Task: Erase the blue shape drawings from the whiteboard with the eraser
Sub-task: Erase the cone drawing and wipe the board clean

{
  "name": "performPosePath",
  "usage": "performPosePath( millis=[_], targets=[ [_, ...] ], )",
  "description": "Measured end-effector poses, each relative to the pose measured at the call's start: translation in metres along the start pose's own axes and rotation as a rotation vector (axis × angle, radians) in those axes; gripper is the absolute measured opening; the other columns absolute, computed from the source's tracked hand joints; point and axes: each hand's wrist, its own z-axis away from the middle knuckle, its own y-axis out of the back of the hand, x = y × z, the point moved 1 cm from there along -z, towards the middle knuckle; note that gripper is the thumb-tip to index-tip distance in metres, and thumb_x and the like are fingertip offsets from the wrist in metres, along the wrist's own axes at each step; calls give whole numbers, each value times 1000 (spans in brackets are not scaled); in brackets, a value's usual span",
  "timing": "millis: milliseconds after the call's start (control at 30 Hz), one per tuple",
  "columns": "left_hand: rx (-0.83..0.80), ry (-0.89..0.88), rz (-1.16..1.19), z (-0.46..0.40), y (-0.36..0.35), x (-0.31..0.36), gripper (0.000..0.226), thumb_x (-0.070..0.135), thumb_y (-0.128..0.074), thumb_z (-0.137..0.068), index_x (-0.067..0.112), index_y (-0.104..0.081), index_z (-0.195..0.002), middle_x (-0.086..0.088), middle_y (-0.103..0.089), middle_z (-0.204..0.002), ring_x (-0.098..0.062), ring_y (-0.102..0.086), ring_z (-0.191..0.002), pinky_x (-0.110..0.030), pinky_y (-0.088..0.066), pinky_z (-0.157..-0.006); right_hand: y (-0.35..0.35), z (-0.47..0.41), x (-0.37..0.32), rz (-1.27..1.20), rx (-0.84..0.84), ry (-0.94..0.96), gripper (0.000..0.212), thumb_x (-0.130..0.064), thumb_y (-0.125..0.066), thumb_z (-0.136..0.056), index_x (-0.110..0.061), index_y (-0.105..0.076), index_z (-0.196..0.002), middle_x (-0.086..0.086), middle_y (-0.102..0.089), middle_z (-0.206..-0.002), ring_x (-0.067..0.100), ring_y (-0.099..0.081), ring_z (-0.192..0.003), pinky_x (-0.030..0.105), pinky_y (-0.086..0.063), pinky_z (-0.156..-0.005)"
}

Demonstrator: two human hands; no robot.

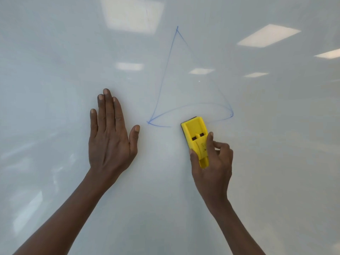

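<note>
A blue cone drawing (pixel 164 74) fills the upper middle of the whiteboard (pixel 55 52); its left side line is strong, its right side and parts of the oval base are faint or gone. My right hand (pixel 213 162) grips a yellow eraser (pixel 196 133) by its lower end, thumb on the left edge and fingers curled on the right. The eraser's dark pad lies against the board at the bottom line of the cone's base. My left hand (pixel 110 131) rests flat on the board, fingers straight, left of the drawing's lower left corner.
The glossy whiteboard fills the whole view and reflects several ceiling lights (pixel 268 34). A short faint dark mark (pixel 146 12) sits near the top centre.
</note>
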Motion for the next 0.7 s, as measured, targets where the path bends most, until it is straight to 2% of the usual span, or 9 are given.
performPosePath(
  millis=[67, 167, 267, 367, 533, 700],
  targets=[
    [1, 6, -1, 0, 0, 0, 75, 42, -27, -108, -5, -7, -163, -22, -2, -172, -31, 1, -161, -46, -1, -131, -3, -18, -8, 0, 26, -15, 64, -35, -69, -86, -8, -51, -141, 11, -53, -107, 25, -48, -94, 25, -37, -71],
    [8, 3, -6, 1, -1, 1, 74, 42, -27, -108, -4, -7, -163, -22, -2, -172, -32, 0, -161, -46, -2, -131, -11, -31, -34, -29, 15, 4, 64, -38, -68, -87, -9, -51, -142, 10, -53, -108, 25, -48, -96, 29, -41, -71],
    [17, 2, -2, 1, -1, -1, 73, 41, -27, -108, -4, -8, -163, -22, -3, -172, -31, -1, -161, -45, 0, -131, -14, -17, -52, -36, -52, 116, 63, -36, -67, -88, -9, -50, -142, 10, -54, -109, 25, -48, -96, 34, -47, -72],
    [26, 1, 1, 1, -1, -1, 71, 38, -28, -108, -3, -9, -163, -22, -5, -172, -30, -1, -161, -42, 2, -131, -7, 2, -41, 31, -85, 189, 62, -31, -68, -87, -8, -51, -141, 11, -56, -109, 27, -50, -94, 39, -50, -71],
    [29, 4, -5, 2, -1, -1, 70, 36, -26, -108, -3, -9, -163, -21, -4, -173, -30, -1, -162, -43, 1, -131, -6, -22, -32, 75, -28, 94, 63, -32, -67, -85, -7, -51, -141, 12, -55, -107, 26, -49, -95, 39, -51, -66],
    [39, 4, -2, 2, -2, -1, 70, 36, -26, -107, -3, -10, -164, -20, -5, -173, -30, -2, -162, -42, 1, -131, -14, -37, -64, 54, -41, 127, 62, -33, -65, -86, -6, -51, -140, 13, -56, -108, 29, -50, -94, 39, -50, -69]
  ],
)
